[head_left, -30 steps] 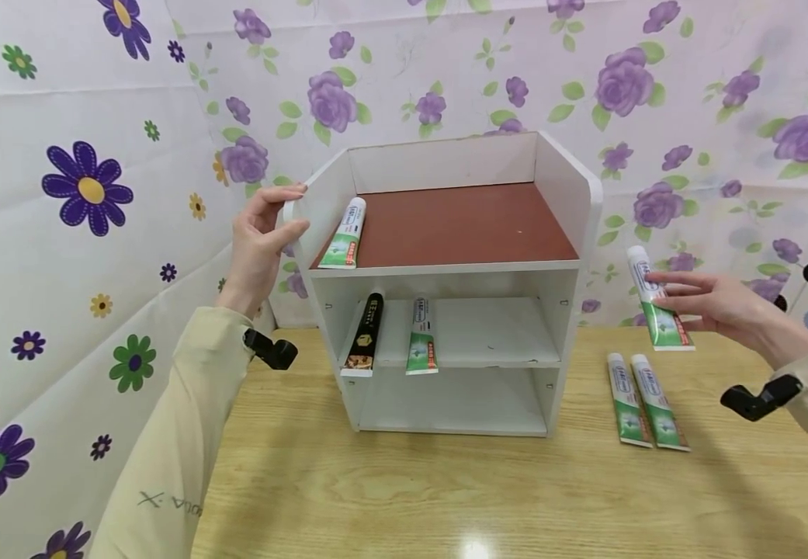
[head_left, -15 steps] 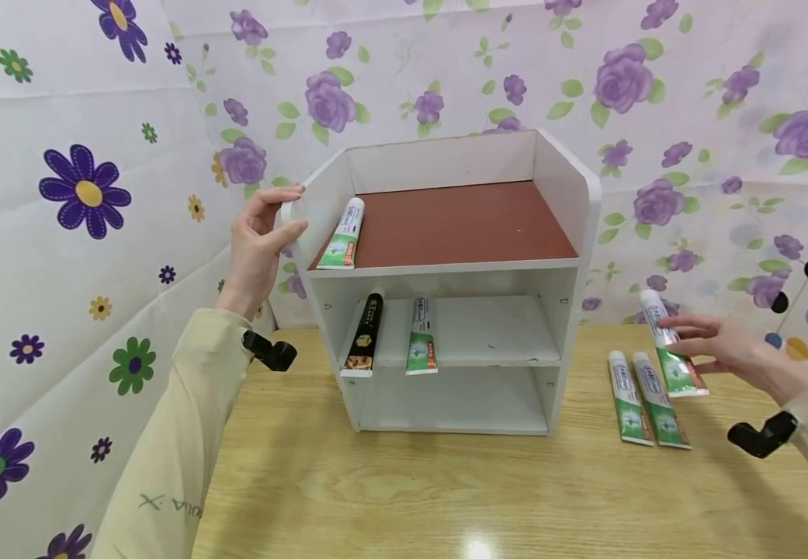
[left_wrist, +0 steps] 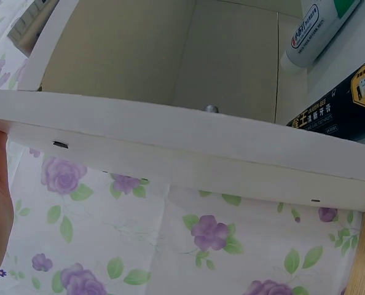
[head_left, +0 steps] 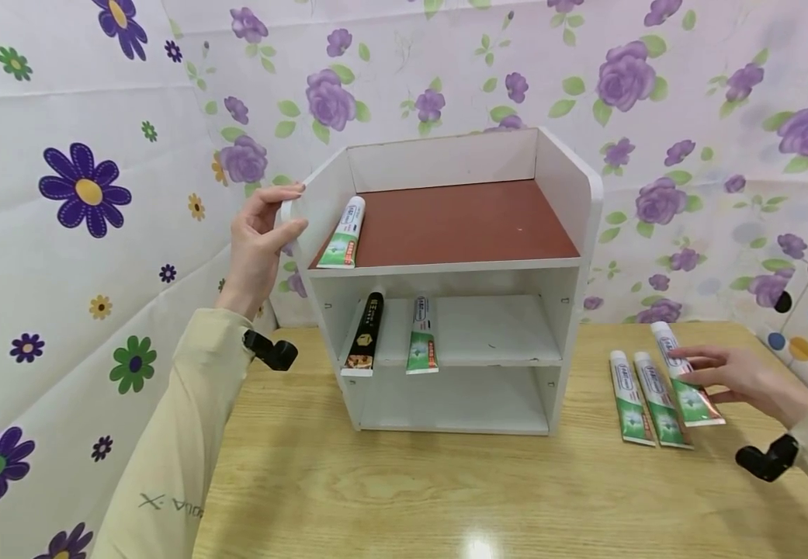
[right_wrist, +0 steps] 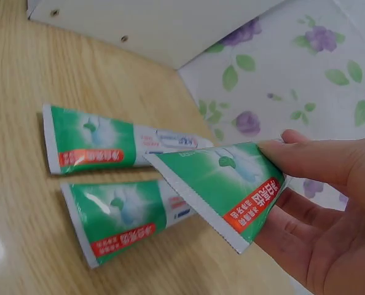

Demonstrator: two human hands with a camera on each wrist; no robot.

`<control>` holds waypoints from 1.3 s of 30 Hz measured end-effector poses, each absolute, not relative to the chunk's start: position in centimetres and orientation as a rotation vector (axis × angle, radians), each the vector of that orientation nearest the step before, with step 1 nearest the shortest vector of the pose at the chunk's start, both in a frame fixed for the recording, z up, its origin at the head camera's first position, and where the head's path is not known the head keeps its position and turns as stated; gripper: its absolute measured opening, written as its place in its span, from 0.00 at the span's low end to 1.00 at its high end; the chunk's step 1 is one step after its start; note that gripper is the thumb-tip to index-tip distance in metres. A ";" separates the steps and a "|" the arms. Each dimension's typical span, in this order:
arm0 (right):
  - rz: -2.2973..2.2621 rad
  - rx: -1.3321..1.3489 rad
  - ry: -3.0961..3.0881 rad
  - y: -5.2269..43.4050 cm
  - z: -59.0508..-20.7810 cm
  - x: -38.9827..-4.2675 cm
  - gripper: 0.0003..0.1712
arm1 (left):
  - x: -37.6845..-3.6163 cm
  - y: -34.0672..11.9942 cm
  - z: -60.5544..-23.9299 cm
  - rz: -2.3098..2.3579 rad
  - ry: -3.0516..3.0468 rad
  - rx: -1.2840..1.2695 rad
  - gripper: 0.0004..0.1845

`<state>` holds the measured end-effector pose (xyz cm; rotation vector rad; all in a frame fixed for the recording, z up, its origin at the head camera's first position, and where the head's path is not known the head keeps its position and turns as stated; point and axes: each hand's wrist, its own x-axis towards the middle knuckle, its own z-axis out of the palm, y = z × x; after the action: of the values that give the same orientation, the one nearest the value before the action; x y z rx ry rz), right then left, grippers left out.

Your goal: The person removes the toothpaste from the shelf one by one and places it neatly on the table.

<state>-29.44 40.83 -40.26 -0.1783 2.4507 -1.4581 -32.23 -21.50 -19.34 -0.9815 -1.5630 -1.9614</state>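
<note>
While both hands are busy, the scene runs from largest to smallest thing:

Counter (head_left: 445, 497): light wood grain, carrying the shelf unit and the loose tubes, with flowered cloth hung behind it.

Shelf unit (head_left: 571, 233): white, three levels, brown top board; it stands upright near the counter's back edge.

Left hand (head_left: 258, 244): its fingers and thumb are curled round the upper front edge of the shelf unit's left side panel, gripping it.

Right hand (head_left: 742, 376): low over the counter to the right of the shelf unit, fingers clamped on the held tube (head_left: 686, 388), thumb on top and the other fingers beneath, as the right wrist view shows (right_wrist: 231, 184).

Held tube: green and white toothpaste, cap pointing away from the person, crimped end just above the counter, right beside the pair on the counter.

Pair on the counter (head_left: 644, 400): two matching green and white tubes lying side by side, parallel, right of the shelf unit.

Top tube (head_left: 343, 233): lies at the left edge of the brown board.

Middle shelf: a black tube (head_left: 366, 334) and a green and white tube (head_left: 422, 335) lie side by side, their ends over the front edge.
</note>
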 end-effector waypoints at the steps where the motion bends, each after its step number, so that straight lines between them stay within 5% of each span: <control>1: -1.445 -0.169 2.448 40.9 -40.5 -29.5 0.40 | -32.2 -21.5 -19.4 -1.961 -1.563 -0.981 0.16; 39: -1.446 -0.020 2.404 42.9 -44.9 -30.2 0.31 | -32.2 -21.4 -19.4 -1.958 -1.571 -0.967 0.16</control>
<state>-30.17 42.90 -44.87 -0.0199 2.4044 -1.4457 -32.21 -21.44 -19.42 -0.9668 -1.5709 -1.9581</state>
